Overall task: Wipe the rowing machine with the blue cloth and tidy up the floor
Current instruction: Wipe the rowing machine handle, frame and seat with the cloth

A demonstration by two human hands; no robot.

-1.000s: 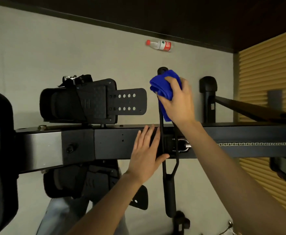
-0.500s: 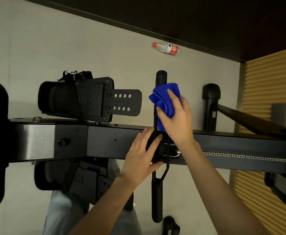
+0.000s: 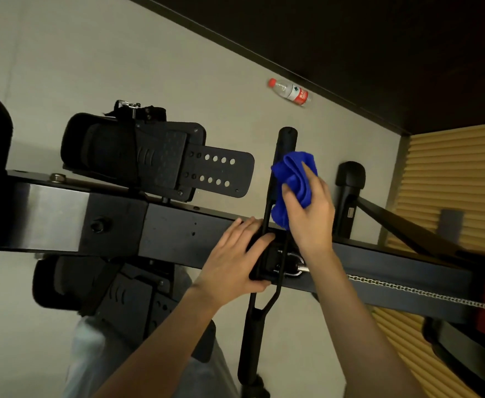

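Blue cloth (image 3: 294, 179) bunched in right hand (image 3: 313, 216) against the handle (image 3: 285, 139) — left hand (image 3: 232, 265) flat on rail (image 3: 178, 237); bottle (image 3: 291, 91) lies beyond.

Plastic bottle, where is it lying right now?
Head view, upper right of centre: the bottle lies on its side on the floor by the dark wall, beyond the handle tip.
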